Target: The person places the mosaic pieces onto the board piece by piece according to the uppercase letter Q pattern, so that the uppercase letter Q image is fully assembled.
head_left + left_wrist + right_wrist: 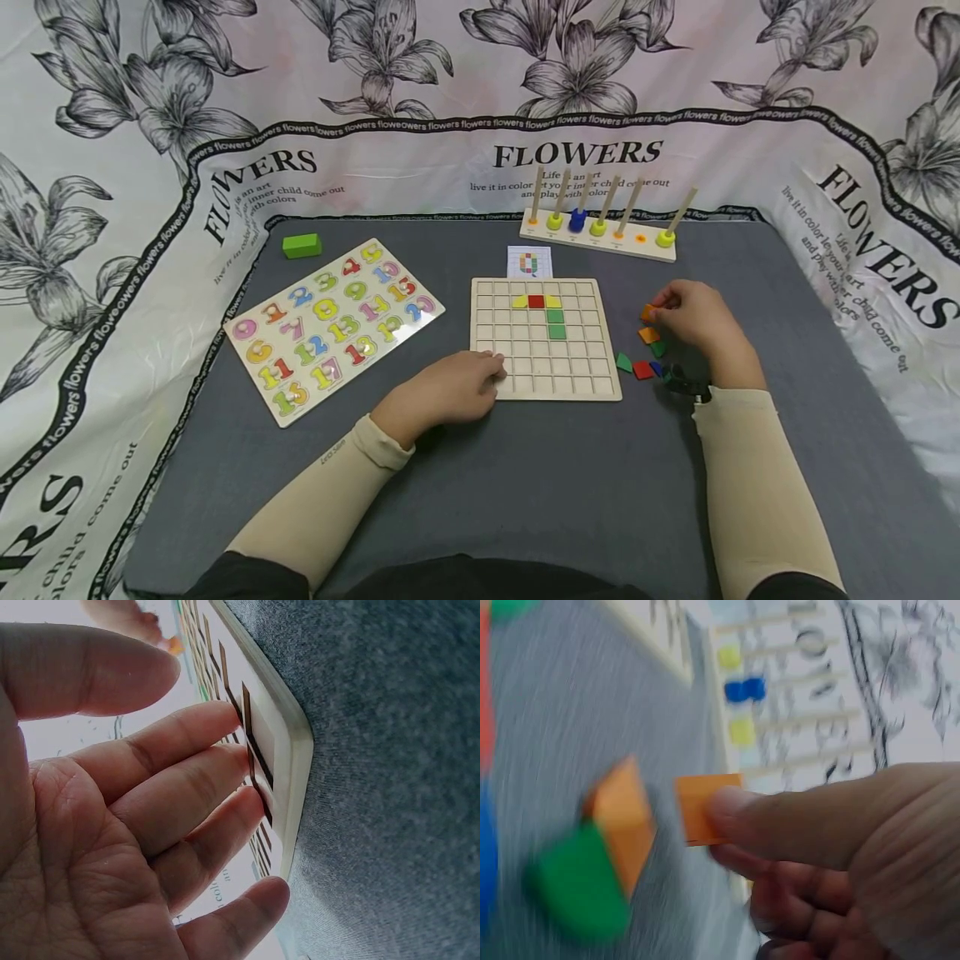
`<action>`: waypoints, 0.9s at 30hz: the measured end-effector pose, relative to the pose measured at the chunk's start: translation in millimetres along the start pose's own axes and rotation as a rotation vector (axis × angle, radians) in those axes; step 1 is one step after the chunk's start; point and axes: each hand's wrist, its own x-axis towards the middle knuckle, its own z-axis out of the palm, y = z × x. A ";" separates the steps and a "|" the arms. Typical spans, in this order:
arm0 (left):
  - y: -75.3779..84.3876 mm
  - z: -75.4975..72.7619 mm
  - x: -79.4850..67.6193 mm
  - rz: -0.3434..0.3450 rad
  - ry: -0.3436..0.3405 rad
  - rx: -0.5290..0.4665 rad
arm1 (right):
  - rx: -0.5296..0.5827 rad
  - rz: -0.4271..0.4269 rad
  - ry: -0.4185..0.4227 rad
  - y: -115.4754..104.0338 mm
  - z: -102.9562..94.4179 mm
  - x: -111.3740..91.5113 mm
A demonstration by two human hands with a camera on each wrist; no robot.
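Note:
My right hand (701, 321) pinches an orange square tile (693, 808) between thumb and fingers, right of the wooden grid board (525, 367). Near it lie another orange tile (647, 335), a green tile (657, 348), a red tile (642, 370), a second green piece (624, 362) and a blue piece (656, 367). The fingertips of my left hand (457, 387) touch the board's near left corner, fingers extended and thumb apart in the left wrist view. Yellow pieces flank a red tile (536, 302) on the grid, with green tiles (555, 323) below on the right.
A small pattern card (529, 261) lies behind the board. Farther back right stands a peg stand (600, 239) with upright rods and coloured beads. At left are a number puzzle board (333, 329) and a green block (302, 246). Flower-printed cloth surrounds the grey surface.

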 end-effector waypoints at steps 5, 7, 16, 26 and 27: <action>-1.7 1.2 0.4 0.007 0.006 0.024 | 0.051 -0.117 0.022 -51.1 21.4 4.1; -2.0 1.3 0.7 0.014 0.011 0.023 | 0.074 -0.170 -0.016 -72.3 35.1 9.8; 0.6 0.6 1.9 0.018 0.008 0.014 | 0.128 -0.304 -0.098 -120.7 88.0 33.8; -1.4 0.8 1.7 0.000 0.008 0.035 | 0.152 -0.325 -0.084 -125.5 103.3 39.4; -1.6 0.6 1.5 -0.002 0.009 0.032 | 0.147 -0.325 -0.089 -125.8 103.8 39.8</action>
